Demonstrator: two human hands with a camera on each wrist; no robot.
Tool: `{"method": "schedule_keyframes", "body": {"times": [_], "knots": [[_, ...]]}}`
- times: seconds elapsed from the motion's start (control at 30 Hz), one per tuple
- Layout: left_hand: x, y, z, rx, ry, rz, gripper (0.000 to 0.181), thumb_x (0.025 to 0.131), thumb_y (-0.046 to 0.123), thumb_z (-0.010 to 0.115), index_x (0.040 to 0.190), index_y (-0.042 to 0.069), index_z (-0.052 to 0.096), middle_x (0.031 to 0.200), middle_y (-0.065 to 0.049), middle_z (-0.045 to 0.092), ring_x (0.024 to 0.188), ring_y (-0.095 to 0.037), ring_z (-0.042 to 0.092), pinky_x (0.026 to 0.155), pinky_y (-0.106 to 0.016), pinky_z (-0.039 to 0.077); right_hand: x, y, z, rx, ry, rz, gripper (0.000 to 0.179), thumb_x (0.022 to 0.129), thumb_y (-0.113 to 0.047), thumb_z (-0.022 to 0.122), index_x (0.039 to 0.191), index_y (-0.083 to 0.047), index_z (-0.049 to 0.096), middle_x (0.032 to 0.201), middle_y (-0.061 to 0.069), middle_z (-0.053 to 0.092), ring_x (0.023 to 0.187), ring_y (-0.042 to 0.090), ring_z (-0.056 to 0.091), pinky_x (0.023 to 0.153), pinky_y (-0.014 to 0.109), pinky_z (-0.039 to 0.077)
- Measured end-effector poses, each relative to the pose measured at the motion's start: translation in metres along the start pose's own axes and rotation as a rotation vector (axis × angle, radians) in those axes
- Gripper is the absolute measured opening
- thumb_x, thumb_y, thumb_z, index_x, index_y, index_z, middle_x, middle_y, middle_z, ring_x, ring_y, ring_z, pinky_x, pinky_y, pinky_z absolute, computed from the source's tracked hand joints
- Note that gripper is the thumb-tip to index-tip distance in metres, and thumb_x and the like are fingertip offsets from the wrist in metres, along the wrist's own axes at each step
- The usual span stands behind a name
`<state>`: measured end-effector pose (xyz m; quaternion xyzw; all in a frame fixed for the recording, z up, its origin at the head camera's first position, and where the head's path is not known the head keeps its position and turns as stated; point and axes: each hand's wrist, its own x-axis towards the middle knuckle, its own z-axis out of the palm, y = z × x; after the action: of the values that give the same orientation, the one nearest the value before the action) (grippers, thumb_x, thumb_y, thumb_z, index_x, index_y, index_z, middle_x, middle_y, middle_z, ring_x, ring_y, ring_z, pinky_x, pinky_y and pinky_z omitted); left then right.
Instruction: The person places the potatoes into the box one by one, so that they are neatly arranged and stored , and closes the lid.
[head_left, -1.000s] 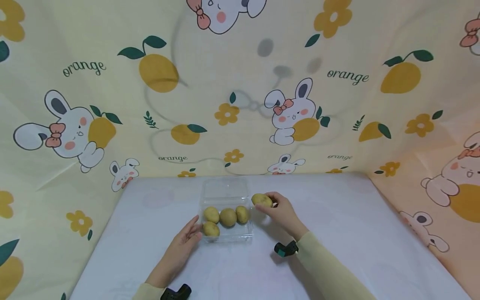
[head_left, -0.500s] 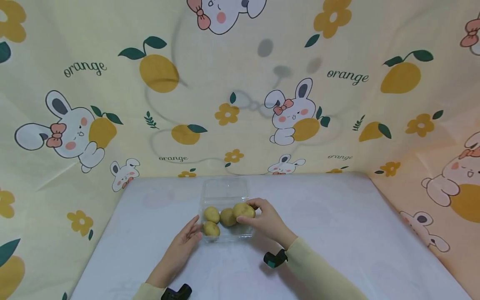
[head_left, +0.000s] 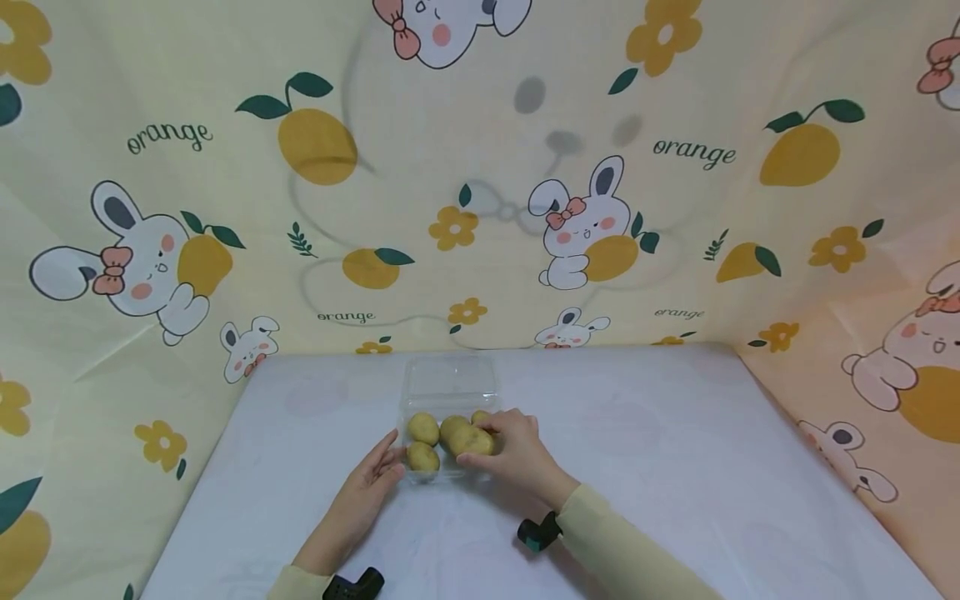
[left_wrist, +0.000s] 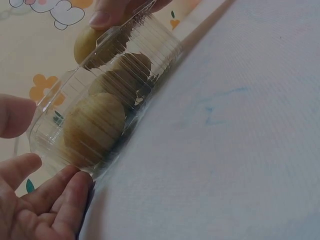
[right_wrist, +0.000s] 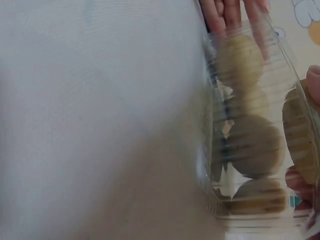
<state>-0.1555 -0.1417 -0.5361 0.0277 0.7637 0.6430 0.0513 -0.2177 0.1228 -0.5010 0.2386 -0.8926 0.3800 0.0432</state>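
Note:
A clear plastic clamshell box (head_left: 451,402) lies with its lid raised at the back. Inside are several potatoes: one at front left (head_left: 422,458), one at back left (head_left: 423,427), and others behind my right hand, partly hidden. Thumb and fingers of my right hand (head_left: 527,458) pinch another potato (head_left: 469,442) over the box's front right part. In the left wrist view this held potato (left_wrist: 86,42) is at the box rim, above those inside. My left hand (head_left: 363,490) rests against the box's left side, fingers loosely extended, holding nothing.
The box stands on a white-covered table (head_left: 645,433). A cream cloth (head_left: 450,167) printed with rabbits and oranges hangs behind and at the sides. A black wrist camera (head_left: 538,532) sits below the right hand, another (head_left: 354,584) by the left wrist.
My right hand has carried its potato from right of the box leftward and toward the front, over the box, and lower. My left hand has stayed in place.

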Motion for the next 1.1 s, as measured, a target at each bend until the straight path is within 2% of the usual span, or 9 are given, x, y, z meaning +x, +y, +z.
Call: {"method": "schedule_keyframes", "body": {"times": [0.13,0.43,0.63,0.77,1.1], "knots": [[0.000,0.000,0.000,0.000,-0.001,-0.008,0.058,0.100,0.025,0.055,0.152,0.020,0.031,0.141,-0.011,0.049,0.130,-0.028,0.044,0.108,-0.049,0.034,0.001,-0.004,0.003,-0.030,-0.024,0.018,0.057,0.071,-0.065,0.074,0.105,-0.019,0.071,0.099,-0.015,0.063,0.091,0.009,0.048,0.082,0.036,0.026],[0.001,-0.002,0.000,-0.002,0.005,-0.007,0.058,0.100,0.023,0.055,0.152,0.019,0.031,0.140,-0.011,0.050,0.129,-0.027,0.046,0.106,-0.045,0.037,0.004,-0.009,0.009,-0.080,-0.082,0.074,0.049,0.075,-0.058,0.076,0.105,-0.020,0.067,0.101,-0.016,0.060,0.088,0.012,0.044,0.081,0.036,0.025],[0.002,-0.002,0.000,-0.011,0.007,0.002,0.057,0.100,0.021,0.056,0.152,0.019,0.032,0.139,-0.009,0.051,0.128,-0.025,0.047,0.105,-0.039,0.039,0.006,-0.010,0.008,-0.065,-0.114,0.108,0.048,0.076,-0.059,0.074,0.107,-0.024,0.060,0.097,-0.016,0.057,0.089,0.013,0.045,0.081,0.037,0.025],[0.002,-0.003,0.000,-0.010,0.002,0.019,0.057,0.100,0.021,0.055,0.152,0.018,0.032,0.139,-0.012,0.050,0.128,-0.027,0.046,0.106,-0.043,0.038,0.005,-0.011,0.007,-0.049,-0.136,0.130,0.047,0.075,-0.060,0.074,0.105,-0.027,0.059,0.095,-0.016,0.056,0.090,0.014,0.045,0.081,0.038,0.026],[0.002,-0.002,-0.001,0.004,0.012,-0.002,0.058,0.099,0.022,0.056,0.152,0.019,0.032,0.138,-0.010,0.052,0.126,-0.026,0.048,0.105,-0.043,0.038,0.007,-0.011,0.002,-0.047,-0.209,0.085,0.043,0.077,-0.061,0.072,0.102,-0.029,0.059,0.095,-0.018,0.058,0.091,0.013,0.047,0.084,0.041,0.024]]}}
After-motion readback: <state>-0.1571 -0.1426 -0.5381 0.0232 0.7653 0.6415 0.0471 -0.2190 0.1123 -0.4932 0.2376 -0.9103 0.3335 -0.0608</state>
